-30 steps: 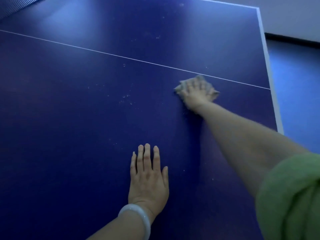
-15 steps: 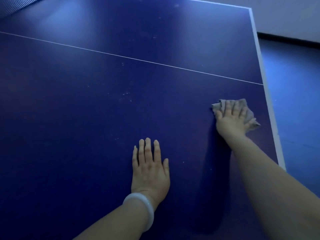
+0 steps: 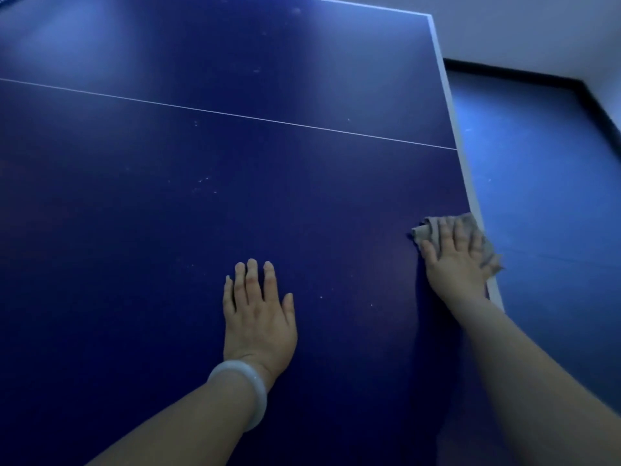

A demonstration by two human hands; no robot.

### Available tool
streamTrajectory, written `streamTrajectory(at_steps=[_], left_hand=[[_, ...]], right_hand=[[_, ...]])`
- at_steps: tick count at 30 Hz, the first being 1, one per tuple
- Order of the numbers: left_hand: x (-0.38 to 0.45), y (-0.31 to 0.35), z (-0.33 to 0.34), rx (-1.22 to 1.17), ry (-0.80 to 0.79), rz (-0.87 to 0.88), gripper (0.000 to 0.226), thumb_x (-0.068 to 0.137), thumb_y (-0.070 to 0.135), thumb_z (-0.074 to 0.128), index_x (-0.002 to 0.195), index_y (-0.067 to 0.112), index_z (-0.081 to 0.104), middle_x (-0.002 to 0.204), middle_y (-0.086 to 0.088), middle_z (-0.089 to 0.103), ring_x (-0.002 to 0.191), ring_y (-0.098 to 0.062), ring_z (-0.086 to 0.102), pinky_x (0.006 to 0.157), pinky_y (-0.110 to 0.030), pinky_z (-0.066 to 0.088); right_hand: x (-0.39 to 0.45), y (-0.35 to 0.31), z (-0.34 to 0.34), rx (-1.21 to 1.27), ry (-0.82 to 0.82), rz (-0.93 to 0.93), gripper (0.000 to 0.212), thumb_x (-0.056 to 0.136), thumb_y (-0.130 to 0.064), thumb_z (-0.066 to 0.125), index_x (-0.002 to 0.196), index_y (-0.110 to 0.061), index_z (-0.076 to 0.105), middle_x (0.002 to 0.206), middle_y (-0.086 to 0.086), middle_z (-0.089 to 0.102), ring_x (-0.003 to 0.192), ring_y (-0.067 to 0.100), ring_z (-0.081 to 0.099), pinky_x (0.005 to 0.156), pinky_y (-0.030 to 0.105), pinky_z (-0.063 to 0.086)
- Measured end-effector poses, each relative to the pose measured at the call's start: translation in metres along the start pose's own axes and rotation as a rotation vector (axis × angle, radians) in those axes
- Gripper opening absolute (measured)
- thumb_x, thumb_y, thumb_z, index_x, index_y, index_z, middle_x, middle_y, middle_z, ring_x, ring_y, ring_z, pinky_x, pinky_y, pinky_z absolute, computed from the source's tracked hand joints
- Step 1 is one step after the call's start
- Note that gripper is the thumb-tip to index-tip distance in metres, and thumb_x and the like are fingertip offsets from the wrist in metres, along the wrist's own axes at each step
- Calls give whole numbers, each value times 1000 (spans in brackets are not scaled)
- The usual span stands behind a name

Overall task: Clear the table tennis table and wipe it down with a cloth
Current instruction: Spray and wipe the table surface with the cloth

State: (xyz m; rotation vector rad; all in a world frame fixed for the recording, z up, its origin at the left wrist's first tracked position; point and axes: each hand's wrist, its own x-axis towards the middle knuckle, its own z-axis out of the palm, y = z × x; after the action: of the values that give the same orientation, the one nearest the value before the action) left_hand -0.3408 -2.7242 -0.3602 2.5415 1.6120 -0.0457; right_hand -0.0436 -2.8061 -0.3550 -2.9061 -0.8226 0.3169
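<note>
The dark blue table tennis table [image 3: 168, 230] fills most of the head view, with a thin white centre line across it and a white right edge. My right hand [image 3: 455, 260] presses flat, fingers straight, on a crumpled grey cloth [image 3: 433, 230] at the table's right edge; part of the cloth hangs over the white border. My left hand [image 3: 257, 314] lies flat on the table surface near the middle, fingers straight and together, with a pale bangle on its wrist. Small white specks dot the surface left of and between the hands.
Blue floor [image 3: 537, 196] lies beyond the table's right edge, bounded by a dark skirting and a white wall [image 3: 521, 28] at the back right. A sliver of the net shows at the top left corner.
My right hand has swept the cloth from the centre line toward me and rightward to the table's right edge. The left hand has stayed flat in place.
</note>
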Motion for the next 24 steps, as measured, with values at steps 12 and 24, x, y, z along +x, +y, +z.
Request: streamTrajectory(at_steps=[12, 24], left_hand=[[1, 1, 0, -19, 33, -4, 66, 96, 46, 11, 154, 14, 11, 160, -12, 8, 149, -27, 0, 122, -44, 0], [0, 0, -3, -27, 20, -4, 66, 95, 44, 5, 154, 14, 6, 161, -13, 5, 149, -28, -2, 122, -45, 0]], right_hand=[[-77, 19, 15, -49, 9, -168, 60, 98, -57, 13, 153, -43, -6, 162, -11, -17, 148, 21, -20, 115, 63, -10], [-193, -64, 47, -19, 47, -169, 62, 93, -48, 4, 152, -28, -1, 161, 0, -6, 150, 25, -5, 118, 60, -1]])
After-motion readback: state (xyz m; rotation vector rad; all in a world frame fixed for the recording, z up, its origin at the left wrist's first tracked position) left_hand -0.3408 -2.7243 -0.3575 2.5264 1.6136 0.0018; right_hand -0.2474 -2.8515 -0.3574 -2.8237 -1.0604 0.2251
